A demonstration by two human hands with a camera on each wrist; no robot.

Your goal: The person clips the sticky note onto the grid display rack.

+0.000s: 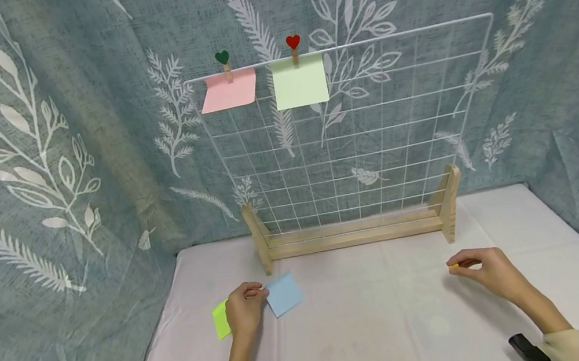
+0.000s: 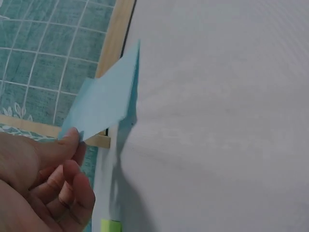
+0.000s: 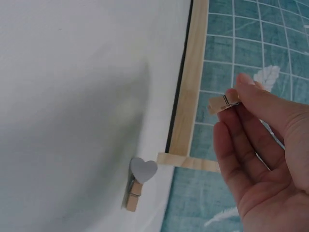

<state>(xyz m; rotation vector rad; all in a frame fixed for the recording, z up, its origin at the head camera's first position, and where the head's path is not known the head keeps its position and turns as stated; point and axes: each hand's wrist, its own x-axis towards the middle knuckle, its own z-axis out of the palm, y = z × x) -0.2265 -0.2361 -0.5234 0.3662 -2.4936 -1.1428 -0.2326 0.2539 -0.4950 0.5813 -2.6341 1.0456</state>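
My left hand pinches a light blue sticky note by one corner, between thumb and fingers. In the left wrist view the note is lifted and bent, with its shadow on the cloth. Beside that hand lies a bright green sticky note, partly covered by it. My right hand pinches a small wooden clothespin between thumb and fingertips; a bit of yellow shows at the fingertips in the head view. A second clothespin with a grey heart lies on the table, seen in the right wrist view.
A white wire grid stands in a wooden base at the back of the white-covered table. On its top bar, heart clothespins hold a pink note and a pale green note. Patterned curtain surrounds the table.
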